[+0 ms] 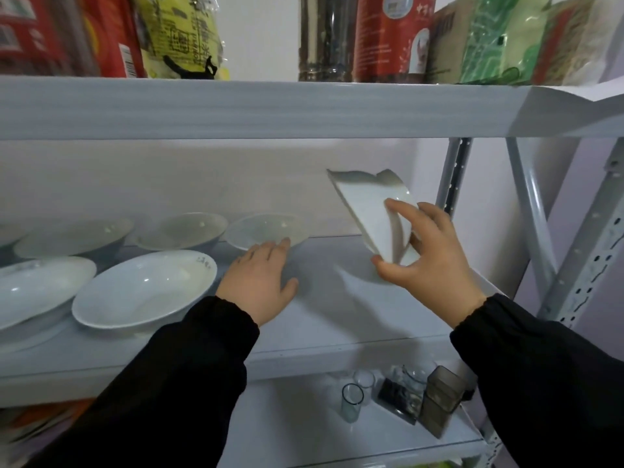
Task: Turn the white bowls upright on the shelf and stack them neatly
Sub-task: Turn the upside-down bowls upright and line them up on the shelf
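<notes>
Several white bowls stand upright on the middle shelf (337, 319): one at the front (141, 288), one at the far left front (37, 288), two behind them (77, 236) (182, 229), and one at the back centre (266, 228). My left hand (260, 285) lies flat on the shelf with straight fingers, its fingertips at the rim of the back centre bowl. My right hand (425, 251) grips another white bowl (368, 204) by its lower rim. That bowl is tilted on edge above the right part of the shelf, blurred by motion.
The top shelf (270, 109) carries food bags and a red tin. Grey shelf posts (452, 177) stand on the right. On the lower shelf there are glasses (353, 400) and a dark plastic container (442, 400).
</notes>
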The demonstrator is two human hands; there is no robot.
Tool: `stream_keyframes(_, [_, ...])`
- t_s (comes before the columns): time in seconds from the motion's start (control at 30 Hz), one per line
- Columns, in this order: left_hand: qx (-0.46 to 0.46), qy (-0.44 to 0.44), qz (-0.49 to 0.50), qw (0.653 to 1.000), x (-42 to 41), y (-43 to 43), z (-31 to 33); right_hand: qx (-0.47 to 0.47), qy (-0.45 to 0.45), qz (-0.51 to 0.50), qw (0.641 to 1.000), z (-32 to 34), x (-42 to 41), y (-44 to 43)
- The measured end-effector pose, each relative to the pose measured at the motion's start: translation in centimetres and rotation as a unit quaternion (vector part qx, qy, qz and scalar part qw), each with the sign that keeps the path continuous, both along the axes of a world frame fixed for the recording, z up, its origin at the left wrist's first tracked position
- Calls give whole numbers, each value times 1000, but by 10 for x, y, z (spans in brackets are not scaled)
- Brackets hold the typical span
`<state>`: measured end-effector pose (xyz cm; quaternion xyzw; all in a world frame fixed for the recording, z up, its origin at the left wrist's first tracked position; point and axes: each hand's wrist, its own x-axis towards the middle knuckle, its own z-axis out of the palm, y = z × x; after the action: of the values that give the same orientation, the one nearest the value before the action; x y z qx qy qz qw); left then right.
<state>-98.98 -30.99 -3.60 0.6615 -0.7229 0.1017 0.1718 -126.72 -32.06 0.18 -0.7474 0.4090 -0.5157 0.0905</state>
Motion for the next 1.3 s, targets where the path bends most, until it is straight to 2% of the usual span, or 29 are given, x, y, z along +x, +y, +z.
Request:
stream_keyframes(0.13, [-142, 44, -26, 988, 17, 41, 34, 108, -183, 103, 972, 2, 19, 5])
stream_keyframes(0.3, [-218, 28, -9, 975, 49, 71, 60, 294, -341, 189, 873, -12, 49, 3])
stream_keyframes(0.37, [-220, 31, -2, 975, 60, 77, 62, 335, -368, 206, 843, -17, 61, 4])
stream_keyframes(0.6, [-188, 31, 42, 981, 82, 97, 55, 432, -362, 218, 797, -37, 92, 7])
stream_keyframes(0.77, [-172, 32, 38, 984, 88, 103, 54, 477, -340, 209, 783, -50, 112, 10])
stream_keyframes(0.9, [-173, 32, 27, 984, 88, 106, 54, 501, -366, 207, 756, -59, 119, 8])
stream_keyframes(1.3, [-155, 8, 20, 988, 83, 105, 42, 476, -337, 146, 799, -56, 123, -2])
